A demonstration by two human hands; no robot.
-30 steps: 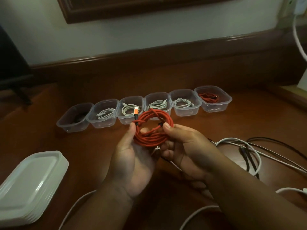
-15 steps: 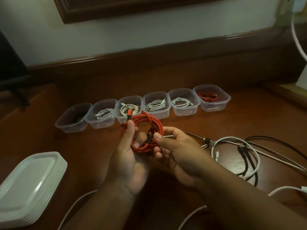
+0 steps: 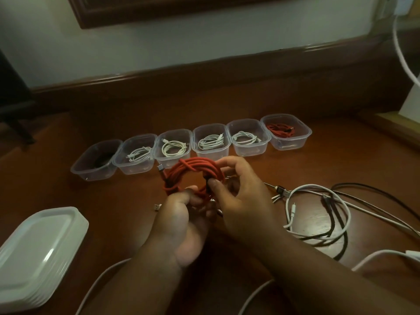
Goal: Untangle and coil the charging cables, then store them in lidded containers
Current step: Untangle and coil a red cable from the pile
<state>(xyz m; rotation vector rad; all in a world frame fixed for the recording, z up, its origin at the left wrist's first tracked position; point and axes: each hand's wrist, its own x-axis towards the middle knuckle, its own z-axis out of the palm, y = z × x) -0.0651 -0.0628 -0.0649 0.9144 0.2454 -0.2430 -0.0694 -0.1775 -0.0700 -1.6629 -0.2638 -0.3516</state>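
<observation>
Both hands are holding the red coiled cable (image 3: pixel 193 176) above the wooden table (image 3: pixel 341 155), just near of the row of clear containers (image 3: pixel 192 144). The left hand (image 3: pixel 181 221) is gripping the near edge of the coil, thumb curled over the strands. The right hand (image 3: pixel 241 196) is gripping the coil's right side, thumb and forefinger pinching a dark connector against the loops. The coil is sitting between the two hands, extending to the far side of them. A stack of lids (image 3: pixel 38 253) is lying at near left. Loose tangled cables (image 3: pixel 318 212) are lying to the right.
</observation>
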